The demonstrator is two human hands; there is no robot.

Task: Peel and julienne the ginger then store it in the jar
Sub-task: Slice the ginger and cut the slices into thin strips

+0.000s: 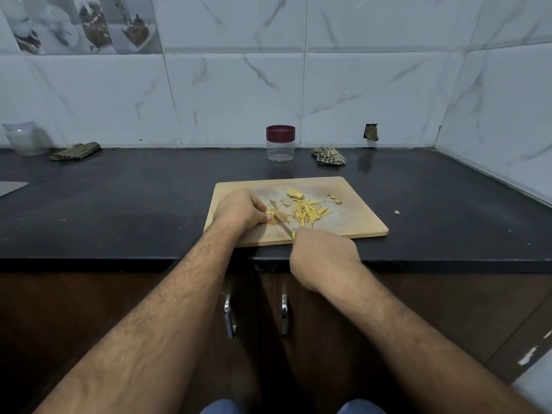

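Observation:
A wooden cutting board [352,225] lies on the black counter. My left hand [239,212] curls its fingers over a small yellow ginger piece [270,215] on the board's left side. My right hand [322,258] grips a knife [283,225] by its yellow handle, the blade lying against that piece. A heap of julienned ginger strips [309,212] sits mid-board, with a peeled ginger chunk [295,193] behind it. The clear jar [280,143] with its maroon lid on stands by the wall beyond the board.
Small ginger scraps [334,200] lie at the board's right; one bit [396,212] is on the counter. A crumpled cloth [328,155] lies beside the jar, a folded cloth [74,151] and a plastic container [25,138] at far left. Cabinet handles [228,315] hang below the counter edge.

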